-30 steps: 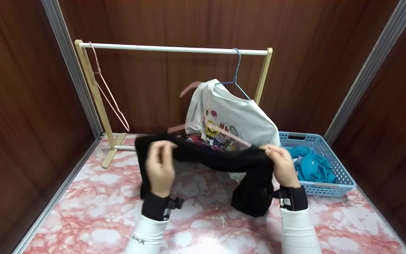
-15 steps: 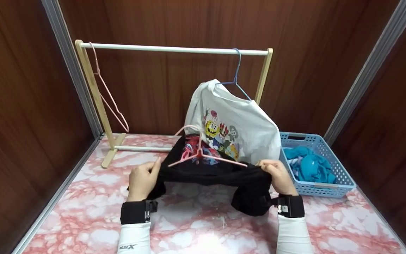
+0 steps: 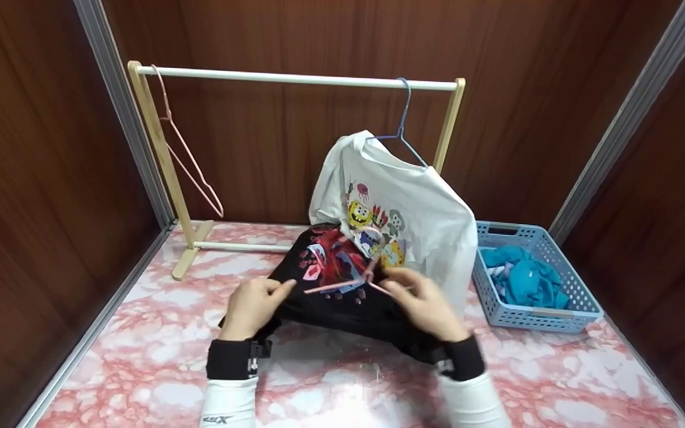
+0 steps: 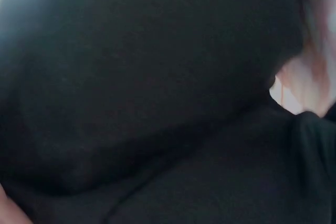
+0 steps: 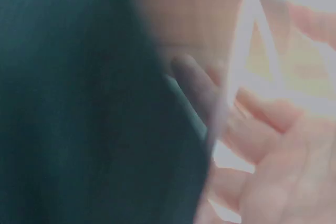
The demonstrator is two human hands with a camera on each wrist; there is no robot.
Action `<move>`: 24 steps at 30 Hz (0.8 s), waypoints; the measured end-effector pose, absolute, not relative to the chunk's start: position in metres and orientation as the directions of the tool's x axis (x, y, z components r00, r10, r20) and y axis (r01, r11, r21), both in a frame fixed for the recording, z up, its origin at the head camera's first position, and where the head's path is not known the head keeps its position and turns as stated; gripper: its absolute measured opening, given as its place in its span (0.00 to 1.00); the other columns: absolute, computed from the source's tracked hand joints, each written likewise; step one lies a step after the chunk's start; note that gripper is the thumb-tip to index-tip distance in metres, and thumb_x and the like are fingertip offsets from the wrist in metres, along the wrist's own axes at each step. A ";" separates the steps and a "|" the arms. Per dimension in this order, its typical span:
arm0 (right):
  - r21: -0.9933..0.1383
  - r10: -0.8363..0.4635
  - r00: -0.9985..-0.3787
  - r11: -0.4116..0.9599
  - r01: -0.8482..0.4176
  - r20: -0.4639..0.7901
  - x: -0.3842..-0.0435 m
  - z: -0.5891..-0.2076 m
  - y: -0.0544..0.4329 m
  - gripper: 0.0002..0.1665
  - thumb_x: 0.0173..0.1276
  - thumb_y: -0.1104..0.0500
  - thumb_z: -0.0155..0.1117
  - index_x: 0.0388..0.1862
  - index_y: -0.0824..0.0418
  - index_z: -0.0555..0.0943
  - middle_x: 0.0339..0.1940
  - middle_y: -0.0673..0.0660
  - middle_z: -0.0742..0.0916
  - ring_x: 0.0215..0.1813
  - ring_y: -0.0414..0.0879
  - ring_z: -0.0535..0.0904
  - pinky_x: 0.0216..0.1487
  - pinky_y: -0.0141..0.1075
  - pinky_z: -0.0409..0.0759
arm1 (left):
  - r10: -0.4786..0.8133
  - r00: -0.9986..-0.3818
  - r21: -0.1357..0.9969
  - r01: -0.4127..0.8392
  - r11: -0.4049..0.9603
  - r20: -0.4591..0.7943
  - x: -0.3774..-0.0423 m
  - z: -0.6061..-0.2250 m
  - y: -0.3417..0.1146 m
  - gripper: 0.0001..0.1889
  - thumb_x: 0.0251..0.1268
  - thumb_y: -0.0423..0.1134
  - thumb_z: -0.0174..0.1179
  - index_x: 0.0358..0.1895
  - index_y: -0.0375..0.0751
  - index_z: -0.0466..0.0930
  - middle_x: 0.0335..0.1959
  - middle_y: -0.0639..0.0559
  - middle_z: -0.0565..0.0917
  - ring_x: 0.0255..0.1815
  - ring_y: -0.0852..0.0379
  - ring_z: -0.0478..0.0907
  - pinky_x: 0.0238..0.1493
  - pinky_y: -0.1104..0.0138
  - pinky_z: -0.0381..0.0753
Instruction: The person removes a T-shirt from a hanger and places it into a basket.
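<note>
A black shirt (image 3: pixel 324 315) with a red and blue print spreads between the hands, close over the table. At its left side my left hand (image 3: pixel 253 303) grips the cloth between thumb and fingers. The left wrist view is almost filled by the black fabric (image 4: pixel 157 77). A pink hanger (image 3: pixel 333 286) overlaps the shirt's front, tilted, its hook up. My right hand (image 3: pixel 426 300) is at the hanger's right arm, fingers curled round it. In the right wrist view the pink hanger (image 5: pixel 224 103) crosses blurred fingers beside the dark cloth.
Behind stands a rack (image 3: pixel 301 78) with a white bar and wooden posts. A white printed shirt (image 3: pixel 431 208) hangs there on a blue hanger (image 3: pixel 402 131); another pink hanger (image 3: pixel 185 148) hangs at left. A blue basket (image 3: pixel 583 303) at right holds teal clothing (image 3: pixel 530 282).
The pink hanger came down in front of the black shirt, then shifted right and tilted. My right hand let go of the shirt's right side and moved left onto the hanger.
</note>
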State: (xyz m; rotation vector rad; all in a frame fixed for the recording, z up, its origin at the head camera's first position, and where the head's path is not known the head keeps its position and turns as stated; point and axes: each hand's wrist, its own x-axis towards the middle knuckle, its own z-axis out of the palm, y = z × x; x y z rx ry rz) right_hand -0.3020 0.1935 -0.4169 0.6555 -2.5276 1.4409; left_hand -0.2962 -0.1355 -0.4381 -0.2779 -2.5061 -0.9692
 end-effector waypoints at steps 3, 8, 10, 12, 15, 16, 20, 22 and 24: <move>-0.779 -0.293 -0.865 0.384 -0.496 0.406 -0.297 -0.421 0.165 0.15 0.81 0.56 0.57 0.51 0.66 0.85 0.34 0.58 0.89 0.37 0.40 0.83 0.46 0.32 0.81 | 0.102 -0.913 0.566 0.329 0.756 0.394 -0.291 -0.430 -0.127 0.31 0.70 0.52 0.65 0.10 0.52 0.61 0.14 0.61 0.59 0.18 0.60 0.61 0.23 0.66 0.61; -0.758 -0.285 -0.850 0.387 -0.525 0.444 -0.291 -0.420 0.158 0.16 0.79 0.59 0.60 0.30 0.63 0.86 0.17 0.46 0.75 0.20 0.30 0.66 0.25 0.25 0.64 | 0.222 -0.937 0.593 0.342 0.728 0.268 -0.273 -0.415 -0.122 0.29 0.73 0.51 0.63 0.12 0.52 0.61 0.14 0.62 0.58 0.18 0.63 0.57 0.23 0.69 0.58; -0.763 -0.342 -0.846 0.380 -0.523 0.409 -0.290 -0.416 0.165 0.16 0.78 0.60 0.61 0.29 0.64 0.86 0.15 0.45 0.71 0.19 0.29 0.63 0.24 0.25 0.60 | 0.283 -0.933 0.620 0.360 0.697 0.223 -0.267 -0.411 -0.122 0.28 0.74 0.51 0.62 0.13 0.50 0.63 0.14 0.62 0.58 0.18 0.64 0.57 0.24 0.70 0.58; -0.766 -0.398 -0.841 0.384 -0.515 0.366 -0.289 -0.412 0.171 0.14 0.77 0.60 0.62 0.31 0.64 0.88 0.16 0.43 0.72 0.19 0.29 0.63 0.24 0.25 0.60 | 0.344 -0.917 0.642 0.389 0.661 0.202 -0.264 -0.410 -0.123 0.27 0.74 0.52 0.61 0.16 0.47 0.65 0.15 0.63 0.59 0.19 0.65 0.58 0.24 0.72 0.58; -0.756 -0.465 -0.829 0.408 -0.512 0.310 -0.290 -0.409 0.178 0.14 0.77 0.59 0.62 0.34 0.63 0.90 0.17 0.43 0.74 0.20 0.28 0.64 0.25 0.24 0.61 | 0.389 -0.898 0.667 0.420 0.616 0.206 -0.269 -0.415 -0.125 0.26 0.74 0.51 0.61 0.18 0.43 0.67 0.16 0.63 0.60 0.21 0.66 0.59 0.26 0.72 0.59; -0.753 -0.478 -0.825 0.411 -0.514 0.302 -0.290 -0.409 0.178 0.14 0.77 0.59 0.62 0.35 0.63 0.90 0.18 0.45 0.76 0.20 0.28 0.63 0.25 0.24 0.61 | 0.387 -0.898 0.674 0.420 0.608 0.210 -0.272 -0.417 -0.126 0.25 0.74 0.50 0.62 0.19 0.42 0.67 0.17 0.63 0.60 0.21 0.66 0.59 0.27 0.72 0.59; -0.753 -0.491 -0.817 0.401 -0.521 0.304 -0.292 -0.412 0.178 0.13 0.78 0.59 0.61 0.38 0.64 0.90 0.25 0.54 0.87 0.23 0.29 0.64 0.26 0.24 0.61 | 0.319 -0.912 0.710 0.404 0.577 0.259 -0.285 -0.428 -0.128 0.24 0.74 0.49 0.62 0.20 0.43 0.67 0.19 0.61 0.60 0.23 0.66 0.59 0.30 0.72 0.60; -0.758 -0.471 -0.824 0.398 -0.517 0.315 -0.294 -0.413 0.179 0.13 0.78 0.60 0.61 0.38 0.64 0.90 0.27 0.55 0.88 0.23 0.29 0.64 0.27 0.24 0.61 | 0.257 -0.916 0.739 0.401 0.541 0.309 -0.291 -0.433 -0.128 0.24 0.74 0.48 0.63 0.20 0.43 0.67 0.19 0.61 0.60 0.23 0.66 0.60 0.32 0.71 0.61; -0.763 -0.446 -0.832 0.394 -0.512 0.329 -0.295 -0.413 0.181 0.13 0.77 0.60 0.61 0.38 0.64 0.90 0.25 0.52 0.85 0.23 0.29 0.65 0.27 0.24 0.62 | 0.178 -0.905 0.765 0.423 0.486 0.388 -0.297 -0.439 -0.128 0.23 0.74 0.46 0.63 0.20 0.43 0.68 0.19 0.61 0.62 0.24 0.66 0.62 0.33 0.71 0.63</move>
